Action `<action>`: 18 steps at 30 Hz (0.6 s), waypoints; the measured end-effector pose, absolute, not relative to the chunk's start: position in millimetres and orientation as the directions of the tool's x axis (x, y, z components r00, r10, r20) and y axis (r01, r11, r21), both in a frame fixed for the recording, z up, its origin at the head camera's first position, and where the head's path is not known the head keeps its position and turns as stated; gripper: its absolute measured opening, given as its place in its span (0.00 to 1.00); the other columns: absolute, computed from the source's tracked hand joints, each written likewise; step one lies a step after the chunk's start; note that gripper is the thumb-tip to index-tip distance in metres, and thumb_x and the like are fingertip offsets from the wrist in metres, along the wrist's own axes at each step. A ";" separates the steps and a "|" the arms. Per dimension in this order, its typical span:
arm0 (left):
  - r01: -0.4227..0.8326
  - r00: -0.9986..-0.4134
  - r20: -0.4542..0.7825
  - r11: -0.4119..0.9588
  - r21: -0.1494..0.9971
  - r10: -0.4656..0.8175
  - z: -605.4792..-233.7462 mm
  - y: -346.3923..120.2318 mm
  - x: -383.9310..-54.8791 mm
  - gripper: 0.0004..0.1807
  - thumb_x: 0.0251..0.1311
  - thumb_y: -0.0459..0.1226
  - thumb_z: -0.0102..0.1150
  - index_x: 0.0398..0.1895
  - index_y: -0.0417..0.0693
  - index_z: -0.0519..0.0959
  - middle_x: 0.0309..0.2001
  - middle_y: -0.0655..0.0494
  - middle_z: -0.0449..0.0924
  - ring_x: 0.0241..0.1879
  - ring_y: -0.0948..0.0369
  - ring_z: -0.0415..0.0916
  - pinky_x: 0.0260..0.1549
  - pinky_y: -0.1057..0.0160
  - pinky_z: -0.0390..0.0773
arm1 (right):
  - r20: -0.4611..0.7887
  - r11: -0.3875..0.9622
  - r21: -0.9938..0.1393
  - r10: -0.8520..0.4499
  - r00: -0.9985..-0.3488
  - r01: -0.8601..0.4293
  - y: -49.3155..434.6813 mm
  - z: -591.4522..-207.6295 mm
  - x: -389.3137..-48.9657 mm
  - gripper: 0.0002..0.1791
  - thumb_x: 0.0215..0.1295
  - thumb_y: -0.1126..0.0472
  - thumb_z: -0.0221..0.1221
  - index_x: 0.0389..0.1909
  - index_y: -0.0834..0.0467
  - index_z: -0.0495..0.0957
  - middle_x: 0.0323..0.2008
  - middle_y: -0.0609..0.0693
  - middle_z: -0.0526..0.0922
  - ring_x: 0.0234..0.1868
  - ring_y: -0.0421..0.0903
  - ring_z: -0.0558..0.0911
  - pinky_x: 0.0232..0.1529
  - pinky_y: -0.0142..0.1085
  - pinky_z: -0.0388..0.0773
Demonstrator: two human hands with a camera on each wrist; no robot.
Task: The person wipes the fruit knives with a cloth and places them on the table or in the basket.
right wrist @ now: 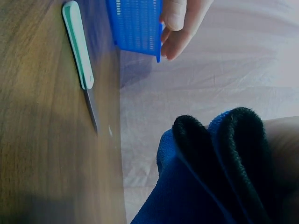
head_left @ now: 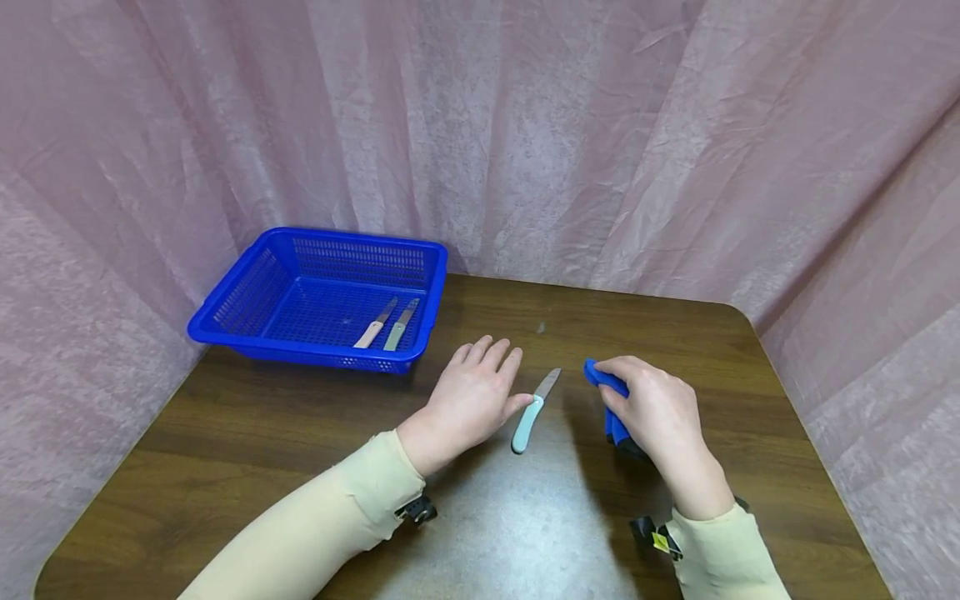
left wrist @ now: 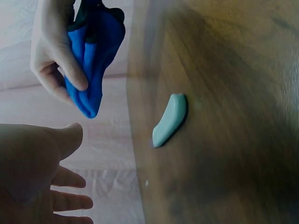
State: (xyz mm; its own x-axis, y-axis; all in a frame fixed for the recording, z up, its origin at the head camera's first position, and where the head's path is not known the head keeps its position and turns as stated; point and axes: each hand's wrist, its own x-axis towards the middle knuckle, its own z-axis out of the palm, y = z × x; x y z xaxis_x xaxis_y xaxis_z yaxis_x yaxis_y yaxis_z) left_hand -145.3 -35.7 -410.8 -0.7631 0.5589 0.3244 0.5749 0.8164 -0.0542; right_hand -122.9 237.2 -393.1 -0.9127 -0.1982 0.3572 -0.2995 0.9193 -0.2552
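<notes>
A small knife [head_left: 527,423] with a mint-green handle and a bare steel blade lies on the wooden table, its tip pointing away from me. My left hand [head_left: 477,395] hovers just left of it with fingers extended and holds nothing; whether the thumb touches the knife is unclear in the head view, but the left wrist view shows a gap between hand and handle [left wrist: 170,120]. To the right of the knife, my right hand [head_left: 660,408] grips a folded blue cloth [head_left: 617,425] with dark edging, held above the table. The cloth's folds [right wrist: 187,186] fill the lower right wrist view.
At the back left stands a blue plastic basket [head_left: 197,327] with perforated walls. Inside it lie a pink-handled knife [head_left: 369,335] and a green-handled knife [head_left: 396,335], side by side. A pink curtain [head_left: 525,150] hangs behind the table [head_left: 712,350].
</notes>
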 end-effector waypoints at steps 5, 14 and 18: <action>0.580 -0.766 0.300 0.812 -0.060 0.569 -418.0 -25.4 -142.8 0.37 0.76 0.62 0.63 0.74 0.45 0.79 0.71 0.42 0.79 0.69 0.44 0.79 0.67 0.45 0.77 | 0.339 0.923 -0.253 -0.197 -0.920 -0.291 238.5 -394.7 -122.2 0.17 0.69 0.62 0.74 0.57 0.51 0.91 0.55 0.53 0.92 0.42 0.58 0.92 0.28 0.50 0.81; 0.586 -0.751 0.330 0.808 -0.068 0.572 -430.7 -13.0 -144.4 0.35 0.73 0.63 0.66 0.68 0.46 0.81 0.59 0.48 0.85 0.55 0.48 0.84 0.56 0.48 0.82 | 0.310 0.927 -0.254 -0.190 -0.931 -0.274 239.7 -396.6 -120.6 0.16 0.69 0.62 0.74 0.57 0.51 0.91 0.56 0.55 0.91 0.43 0.59 0.92 0.28 0.51 0.81; 0.573 -0.775 0.287 0.818 -0.056 0.563 -434.5 -9.1 -146.3 0.33 0.74 0.63 0.65 0.65 0.47 0.82 0.53 0.50 0.85 0.51 0.49 0.84 0.53 0.49 0.82 | 0.307 0.928 -0.254 -0.190 -0.933 -0.272 240.6 -397.8 -120.5 0.16 0.69 0.62 0.74 0.57 0.51 0.92 0.55 0.55 0.91 0.43 0.58 0.92 0.29 0.50 0.81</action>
State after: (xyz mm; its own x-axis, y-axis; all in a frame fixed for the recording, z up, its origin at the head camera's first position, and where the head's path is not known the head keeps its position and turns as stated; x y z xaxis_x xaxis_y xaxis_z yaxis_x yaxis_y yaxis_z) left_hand -146.3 -9.1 -434.5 -0.7751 0.5631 0.2866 0.5732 0.8175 -0.0560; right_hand -120.5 240.6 -397.8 -0.9326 -0.1898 0.3069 -0.2723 0.9282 -0.2535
